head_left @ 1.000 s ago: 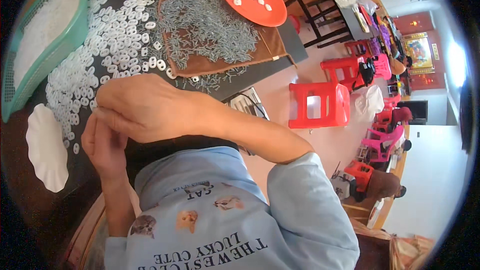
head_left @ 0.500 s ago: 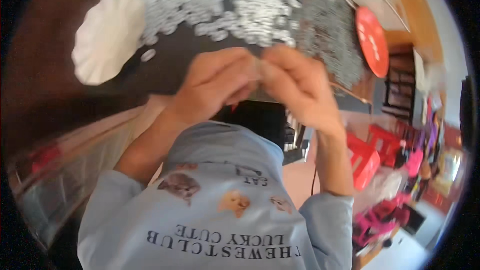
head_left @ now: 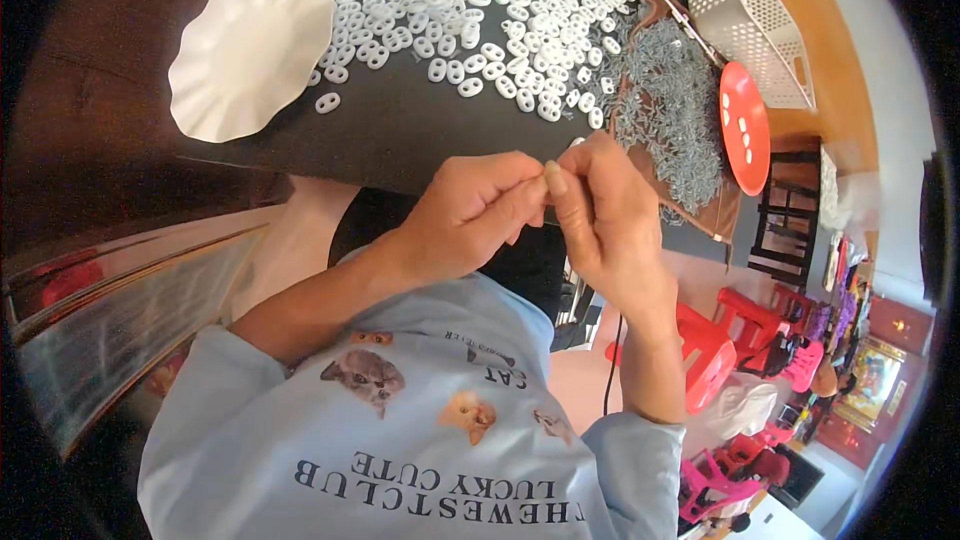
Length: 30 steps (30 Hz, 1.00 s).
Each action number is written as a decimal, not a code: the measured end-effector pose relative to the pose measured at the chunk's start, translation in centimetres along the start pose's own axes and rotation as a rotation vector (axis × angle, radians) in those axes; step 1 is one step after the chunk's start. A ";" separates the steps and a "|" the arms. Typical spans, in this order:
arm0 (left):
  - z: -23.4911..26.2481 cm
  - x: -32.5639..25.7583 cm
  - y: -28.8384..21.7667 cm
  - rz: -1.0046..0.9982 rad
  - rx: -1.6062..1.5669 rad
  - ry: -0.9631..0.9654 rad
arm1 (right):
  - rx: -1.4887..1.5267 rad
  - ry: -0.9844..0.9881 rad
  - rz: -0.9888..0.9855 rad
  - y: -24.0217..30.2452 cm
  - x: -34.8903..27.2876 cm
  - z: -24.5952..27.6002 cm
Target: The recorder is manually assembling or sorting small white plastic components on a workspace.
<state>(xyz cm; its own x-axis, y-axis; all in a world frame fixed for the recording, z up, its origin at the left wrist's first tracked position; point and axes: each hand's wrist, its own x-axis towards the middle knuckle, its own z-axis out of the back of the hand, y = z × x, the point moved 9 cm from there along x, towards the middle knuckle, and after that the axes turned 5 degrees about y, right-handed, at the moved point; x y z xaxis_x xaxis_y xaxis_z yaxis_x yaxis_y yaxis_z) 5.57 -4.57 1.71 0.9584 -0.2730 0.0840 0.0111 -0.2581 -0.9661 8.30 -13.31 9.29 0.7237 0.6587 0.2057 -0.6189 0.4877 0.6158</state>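
Close to the dark table's front edge, my left hand point(head_left: 475, 208) and my right hand point(head_left: 615, 215) meet at the fingertips. Both are pinched closed, thumbs against the curled fingers. A small pale bit shows by the right fingertips, but the fingers cover whatever is held. Beyond them spreads a heap of white oval plastic pieces with two holes point(head_left: 530, 58). One loose white piece point(head_left: 328, 102) lies apart at the left. Right of the heap is a pile of small grey parts point(head_left: 672, 100) on a brown cloth point(head_left: 712, 212).
A white scalloped plate point(head_left: 250, 55) stands at the left of the table point(head_left: 400, 125). At the right are a red oval dish point(head_left: 735, 105) with a few white pieces and a white perforated basket point(head_left: 745, 15). Red plastic stools point(head_left: 705, 360) stand on the floor beyond.
My hands remain together at the fingertips, slightly lower and further right in the picture. The table's contents have shifted with the view, and the blur has lessened.
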 end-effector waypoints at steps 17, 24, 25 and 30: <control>-0.9 2.7 -0.6 0.078 0.258 0.033 | 0.092 0.003 -0.093 -3.4 -1.2 1.6; -0.4 4.0 0.1 0.014 0.218 0.064 | -0.435 -0.056 -0.142 -12.6 2.1 9.0; -0.5 4.1 0.2 0.015 0.212 0.071 | -0.573 -0.023 -0.183 -14.2 2.6 9.0; -0.4 4.3 0.9 0.081 0.216 0.068 | -0.735 0.090 -0.270 -16.1 2.0 8.5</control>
<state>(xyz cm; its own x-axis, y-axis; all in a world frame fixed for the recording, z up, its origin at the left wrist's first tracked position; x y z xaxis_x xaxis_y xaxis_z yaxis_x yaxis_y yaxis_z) 9.60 -6.41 1.27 0.9373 -0.3483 0.0132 0.0026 -0.0308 -0.9995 22.30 -24.65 6.25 0.8696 0.4922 0.0389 -0.4912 0.8704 -0.0320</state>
